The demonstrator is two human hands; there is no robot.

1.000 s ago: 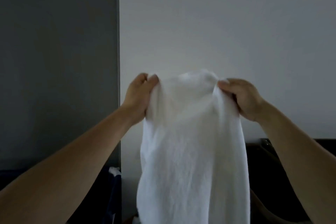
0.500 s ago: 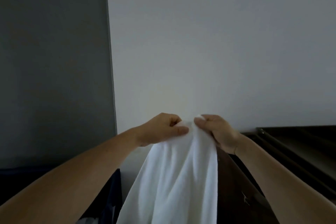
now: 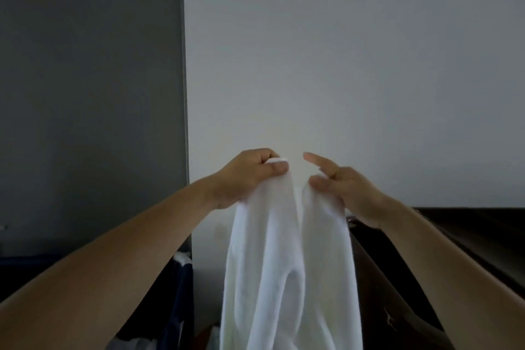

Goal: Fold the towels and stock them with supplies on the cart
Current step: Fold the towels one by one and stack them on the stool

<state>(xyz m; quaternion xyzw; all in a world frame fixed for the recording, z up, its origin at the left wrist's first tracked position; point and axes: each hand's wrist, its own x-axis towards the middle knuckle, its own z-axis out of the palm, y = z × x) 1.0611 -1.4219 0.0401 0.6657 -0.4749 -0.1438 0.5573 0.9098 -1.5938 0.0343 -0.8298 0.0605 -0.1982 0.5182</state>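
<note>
We see the left hand (image 3: 247, 176) closed tightly on the upper edge of the white towel (image 3: 284, 264). Its fingers are curled over the cloth and the thumb is pressed flat across the front, with a small strip of white hem showing just above the thumb. The right hand (image 3: 349, 193) is only partly closed. Its thumb presses the other bunch of the towel's top edge against the fingers behind it, while the forefinger sticks out straight and free, pointing left toward the other hand. We cannot make out how the remaining right fingers lie, since the cloth hides them. The two hands are near each other but apart, with a narrow gap between them, and both forearms reach in from the near corners.

The towel is held up in the air in the middle of the scene, in front of a pale wall (image 3: 341, 51). It hangs from the two grips in two long soft columns with a shadowed fold running down between them, and its lower part runs off the near edge. The cloth looks plain, thick and unmarked.

To the left we see a grey panel (image 3: 85, 94), and low beside the towel some dark blue fabric (image 3: 181, 293). To the right lies a dark surface (image 3: 468, 236) under the right forearm.
</note>
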